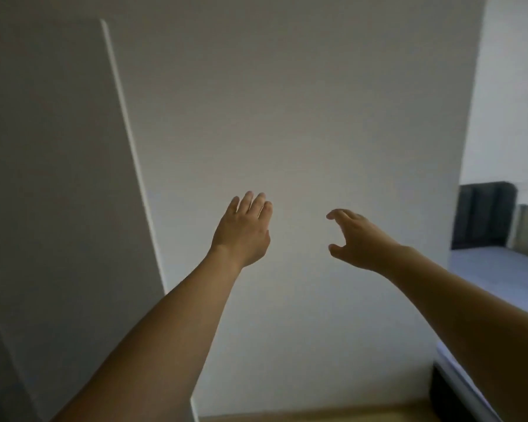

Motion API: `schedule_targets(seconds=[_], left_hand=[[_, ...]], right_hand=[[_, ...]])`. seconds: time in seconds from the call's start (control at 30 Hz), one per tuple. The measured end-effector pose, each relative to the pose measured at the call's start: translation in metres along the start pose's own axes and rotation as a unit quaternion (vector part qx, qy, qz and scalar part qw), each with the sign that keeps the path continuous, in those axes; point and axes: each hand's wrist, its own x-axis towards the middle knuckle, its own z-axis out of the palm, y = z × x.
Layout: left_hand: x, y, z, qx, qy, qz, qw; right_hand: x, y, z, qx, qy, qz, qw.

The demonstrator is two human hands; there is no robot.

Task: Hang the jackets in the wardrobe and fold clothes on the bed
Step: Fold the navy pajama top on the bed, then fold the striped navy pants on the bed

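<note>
Both arms are up and reaching, and neither hand has anything in it. The left hand [244, 233] shows its back to the camera, fingers [250, 202] straight and held close together, pointing up toward the broad white panel [287, 117] just beyond the fingertips; whether they touch it cannot be told. The right hand [357, 239] has its fingers loosely curved and spread from the thumb, like a claw ready to take hold, but there is only air between them.

Left of the left fingers stands a tall grey-white door panel [58, 178], its bright edge running down at a slant; this may be the wardrobe, though no handle shows. Well off to the right of the right fingers lies the pale blue bed [500, 275] with a dark grey padded headboard [482, 217]. No jackets or clothes are in view anywhere.

The risk from here looks plain: with no handle or edge under the fingers, a reach at this flat surface could slide off without opening anything. The clothes are out of sight, so the person may have to turn to find them.
</note>
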Motion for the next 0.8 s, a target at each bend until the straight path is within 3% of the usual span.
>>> schedule_targets(seconds=[0.3, 0.6, 0.8], left_hand=[[0.102, 0.35, -0.085, -0.147, 0.042, 0.105, 0.983], [0.18, 0.595, -0.133, -0.171, 0.03, 0.188, 0.967], [0.237, 0.777, -0.124, -0.237, -0.023, 0.176, 0.955]], right_hand=[[-0.195, 0.275, -0.143, -0.081, -0.003, 0.165, 0.983], [-0.32, 0.482, -0.206, -0.061, -0.005, 0.248, 0.967], [-0.38, 0.651, -0.235, -0.06, -0.019, 0.294, 0.954]])
